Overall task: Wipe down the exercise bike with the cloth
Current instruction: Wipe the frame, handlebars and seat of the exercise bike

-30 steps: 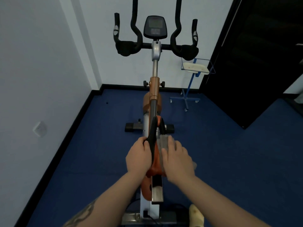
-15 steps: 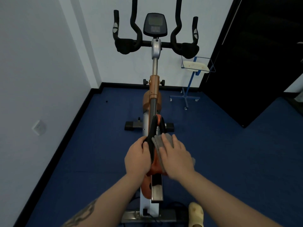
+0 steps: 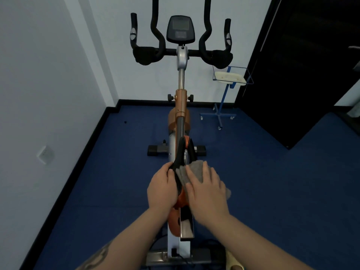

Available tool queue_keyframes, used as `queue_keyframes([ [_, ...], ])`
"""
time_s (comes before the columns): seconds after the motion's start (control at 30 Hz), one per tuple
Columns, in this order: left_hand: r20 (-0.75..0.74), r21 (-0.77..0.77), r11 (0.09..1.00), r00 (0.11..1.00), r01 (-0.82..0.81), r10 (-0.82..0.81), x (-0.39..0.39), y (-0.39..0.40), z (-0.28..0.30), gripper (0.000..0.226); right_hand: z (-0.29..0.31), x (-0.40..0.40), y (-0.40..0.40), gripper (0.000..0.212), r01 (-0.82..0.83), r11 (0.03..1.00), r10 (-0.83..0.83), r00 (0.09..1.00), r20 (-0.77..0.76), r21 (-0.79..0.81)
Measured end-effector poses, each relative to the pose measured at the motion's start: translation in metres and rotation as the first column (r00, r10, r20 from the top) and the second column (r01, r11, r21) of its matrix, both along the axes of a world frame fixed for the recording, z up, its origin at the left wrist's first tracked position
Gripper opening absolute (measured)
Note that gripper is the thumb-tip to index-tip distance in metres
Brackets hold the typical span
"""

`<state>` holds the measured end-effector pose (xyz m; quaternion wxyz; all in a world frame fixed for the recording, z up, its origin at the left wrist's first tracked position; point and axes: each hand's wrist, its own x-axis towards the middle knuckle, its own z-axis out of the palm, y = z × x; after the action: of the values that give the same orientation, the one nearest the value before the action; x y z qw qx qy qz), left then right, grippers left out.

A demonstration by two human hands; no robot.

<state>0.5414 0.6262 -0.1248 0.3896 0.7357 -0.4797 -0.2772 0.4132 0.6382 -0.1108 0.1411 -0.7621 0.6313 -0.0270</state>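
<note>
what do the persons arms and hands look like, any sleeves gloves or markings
Both forearms are bare as far as the frame shows, with no sleeves visible. The left hand and right hand wear no gloves, and no rings or watch show. A dark tattoo marks the left forearm near the bottom edge.

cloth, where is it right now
In the head view the grey cloth lies low and centre, pressed by the right hand against the right side of the bike's saddle, just across from the left hand.
</note>
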Motion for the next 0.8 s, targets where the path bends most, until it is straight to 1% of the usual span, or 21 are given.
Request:
queue_keyframes([
  [0.07, 0.008, -0.006, 1.0, 1.0, -0.005, 0.005, 0.0, 0.0, 0.0, 0.029, -0.008, -0.008, 0.019, 0.054, -0.054, 0.997, 0.054, 0.998, -0.013, -0.05],
  [0.13, 0.021, -0.007, 1.0, 1.0, -0.017, 0.017, -0.001, -0.003, 0.001, 0.03, -0.006, -0.013, 0.01, 0.053, -0.049, 0.998, 0.05, 0.998, 0.038, -0.04],
  [0.17, 0.025, -0.003, 1.0, 1.0, -0.018, 0.019, -0.002, -0.004, 0.001, 0.03, -0.001, -0.013, -0.002, 0.051, -0.016, 1.0, 0.016, 0.997, 0.07, -0.01],
  [0.23, 0.035, 0.016, 1.0, 0.999, -0.003, 0.003, -0.003, -0.004, 0.002, 0.031, 0.011, -0.009, -0.026, 0.049, 0.067, 0.991, -0.082, 0.988, 0.127, 0.117],
  [0.27, 0.034, 0.019, 1.0, 0.999, 0.003, -0.004, -0.003, -0.003, 0.001, 0.031, 0.012, -0.007, -0.029, 0.05, 0.089, 0.986, -0.109, 0.984, 0.141, 0.142],
  [0.3, 0.029, 0.016, 1.0, 1.0, 0.005, -0.006, -0.002, -0.002, 0.001, 0.031, 0.01, -0.005, -0.024, 0.051, 0.096, 0.987, -0.112, 0.985, 0.13, 0.127],
  [0.37, 0.017, 0.011, 1.0, 1.0, 0.001, -0.002, 0.0, 0.0, 0.0, 0.031, -0.001, -0.006, 0.001, 0.054, 0.061, 0.998, -0.062, 0.996, 0.071, 0.026],
  [0.43, 0.024, 0.001, 1.0, 1.0, -0.004, 0.004, 0.0, -0.001, -0.001, 0.031, -0.007, -0.013, 0.012, 0.055, 0.023, 1.0, -0.021, 0.996, 0.088, -0.014],
  [0.5, 0.039, 0.005, 1.0, 0.999, -0.01, 0.01, -0.002, -0.004, 0.001, 0.032, -0.001, -0.016, -0.008, 0.052, 0.043, 0.998, -0.049, 0.985, 0.168, 0.038],
  [0.57, 0.044, 0.024, 1.0, 0.999, -0.002, 0.001, -0.002, -0.004, 0.002, 0.033, 0.007, -0.015, -0.033, 0.05, 0.116, 0.977, -0.159, 0.954, 0.255, 0.177],
  [0.6, 0.04, 0.029, 1.0, 0.999, 0.001, -0.002, -0.001, -0.002, 0.001, 0.033, 0.008, -0.013, -0.035, 0.051, 0.132, 0.972, -0.184, 0.943, 0.279, 0.195],
  [0.63, 0.037, 0.03, 1.0, 0.999, 0.003, -0.004, 0.0, -0.001, 0.0, 0.033, 0.006, -0.01, -0.029, 0.052, 0.139, 0.975, -0.183, 0.944, 0.275, 0.171],
  [0.73, 0.035, 0.014, 1.0, 0.999, 0.0, 0.0, 0.0, -0.001, 0.0, 0.033, -0.007, -0.009, 0.009, 0.057, 0.105, 0.994, -0.102, 0.98, 0.169, -0.008],
  [0.77, 0.038, 0.009, 1.0, 0.999, -0.002, 0.002, 0.0, -0.002, 0.0, 0.033, -0.008, -0.011, 0.011, 0.058, 0.087, 0.996, -0.08, 0.982, 0.17, -0.032],
  [0.8, 0.037, 0.009, 1.0, 0.999, -0.008, 0.008, 0.0, -0.003, 0.001, 0.033, -0.008, -0.013, 0.005, 0.058, 0.085, 0.996, -0.079, 0.976, 0.205, -0.024],
])
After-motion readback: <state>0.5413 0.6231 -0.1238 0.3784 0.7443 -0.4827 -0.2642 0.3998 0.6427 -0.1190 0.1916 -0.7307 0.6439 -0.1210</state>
